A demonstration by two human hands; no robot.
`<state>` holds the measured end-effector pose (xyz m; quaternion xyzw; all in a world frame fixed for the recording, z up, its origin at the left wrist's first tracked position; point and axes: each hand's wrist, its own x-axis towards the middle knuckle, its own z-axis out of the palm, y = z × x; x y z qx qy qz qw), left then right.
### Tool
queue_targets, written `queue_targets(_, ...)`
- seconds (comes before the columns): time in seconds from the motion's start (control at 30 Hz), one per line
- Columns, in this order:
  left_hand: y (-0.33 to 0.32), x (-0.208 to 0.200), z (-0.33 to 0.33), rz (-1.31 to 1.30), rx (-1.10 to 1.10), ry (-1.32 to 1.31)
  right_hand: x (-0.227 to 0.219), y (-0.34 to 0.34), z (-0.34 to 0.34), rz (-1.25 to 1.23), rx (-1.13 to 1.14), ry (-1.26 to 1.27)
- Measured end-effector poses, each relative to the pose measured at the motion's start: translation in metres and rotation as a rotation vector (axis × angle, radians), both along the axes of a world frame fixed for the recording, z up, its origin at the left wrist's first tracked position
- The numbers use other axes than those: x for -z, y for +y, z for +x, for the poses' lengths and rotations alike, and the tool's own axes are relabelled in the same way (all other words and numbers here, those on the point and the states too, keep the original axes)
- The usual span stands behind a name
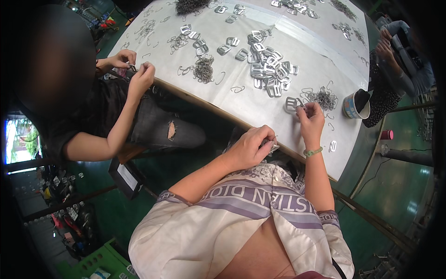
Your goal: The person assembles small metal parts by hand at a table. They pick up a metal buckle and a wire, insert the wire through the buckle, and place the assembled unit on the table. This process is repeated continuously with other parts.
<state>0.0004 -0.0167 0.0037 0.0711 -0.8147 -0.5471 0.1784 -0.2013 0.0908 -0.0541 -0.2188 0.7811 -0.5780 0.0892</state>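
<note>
My left hand (254, 147) is at the table's near edge with its fingers pinched round a small silver metal buckle (275, 148), mostly covered by the fingers. Over the tabletop, my right hand (312, 122) is closed, thumb against forefinger, at the edge of a silver slotted buckle (291, 103) that it seems to grip. Just beyond those fingers lies a tangled pile of bent wire hooks (324, 98). A large heap of silver buckles (272, 69) spreads farther up the table. One loose buckle (332, 146) rests right of my right wrist.
The white-covered table (251, 104) also bears another wire pile (203, 69) and scattered buckles (200, 45). A paper tub (348, 108) with something dark inside stands at the right edge. At left, a co-worker's hands (134, 69) hold a small piece; another person (399, 60) sits at right.
</note>
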Motion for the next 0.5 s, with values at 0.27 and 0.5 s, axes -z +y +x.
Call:
queue_targets(0.27, -0.001, -0.004, 0.001, -0.007, 0.012, -0.018, -0.001, -0.001, 0.002, -0.046, -0.083, -0.025)
queue_targets(0.5, -0.001, -0.003, 0.003, -0.028, 0.007, -0.006, 0.0, 0.0, 0.004, -0.095, -0.074, -0.138)
